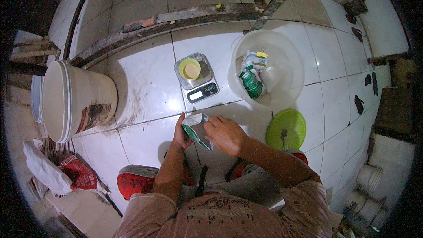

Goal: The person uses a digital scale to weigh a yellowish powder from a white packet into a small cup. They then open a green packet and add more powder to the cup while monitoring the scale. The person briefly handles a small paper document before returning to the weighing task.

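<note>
My left hand (181,135) holds the left side of a silver-and-green foil pouch (195,132) above the tiled floor. At the pouch's right edge is my right hand (224,134), its fingers bent against the foil; the fingertips are partly hidden. Beyond them a digital kitchen scale (202,93) stands on the floor, with a yellow-green cup (189,69) of pale tan contents on its plate. To the right, a translucent round plastic tub (284,72) contains a green-and-white packet (251,81) and a white packet (256,60) with a yellow binder clip (261,55).
A green round lid (290,129) lies by the tub, a spoon-like utensil on it. At left lies a large lidded plastic bucket (89,102), near red and white sacks (79,172). A knife (158,19) with an orange-and-black handle rests on a dark frame bar (211,16).
</note>
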